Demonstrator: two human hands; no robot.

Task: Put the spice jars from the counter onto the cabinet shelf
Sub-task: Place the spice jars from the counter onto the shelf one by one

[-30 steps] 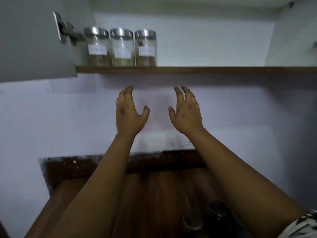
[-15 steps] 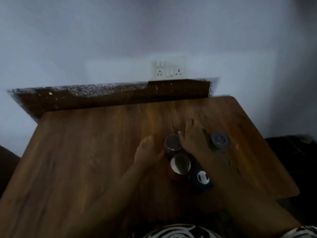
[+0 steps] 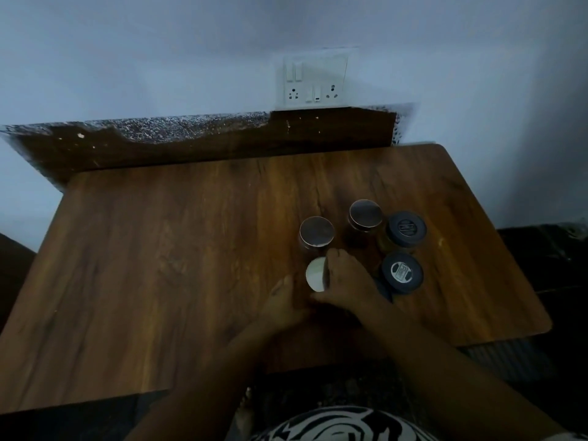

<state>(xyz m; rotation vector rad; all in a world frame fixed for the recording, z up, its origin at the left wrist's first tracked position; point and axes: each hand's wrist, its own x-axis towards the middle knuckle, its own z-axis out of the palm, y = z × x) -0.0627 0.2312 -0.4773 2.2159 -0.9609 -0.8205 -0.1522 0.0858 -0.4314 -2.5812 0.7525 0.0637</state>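
Five jars are seen clustered right of centre in the frame on the wooden counter (image 3: 159,265): two copper-lidded jars (image 3: 316,232) in the upper part of the group, two dark-lidded jars (image 3: 402,272) at its right, and one white-lidded jar (image 3: 316,275) at the lower left of the cluster. The white-lidded jar is covered from the right by the right hand (image 3: 345,283), whose fingers are curled over the lid and down its side, so a grip on it is judged to be in place. The left hand (image 3: 283,302) is laid against the counter just below and left of that jar, fingers fairly straight and close to its base; whether the glass is actually touched cannot be told in the dim light. The cabinet shelf is not shown in this view, so nothing is confirmed about space there. Trouble is most likely to come from the crowding: the nearer copper lid stands just above the right hand's knuckles, and the lower dark lid is close beside the wrist, so either could be knocked over if the jar is lifted at a slant. A top-heavy hold by the lid alone could also let the jar slip, should the lid be loose.
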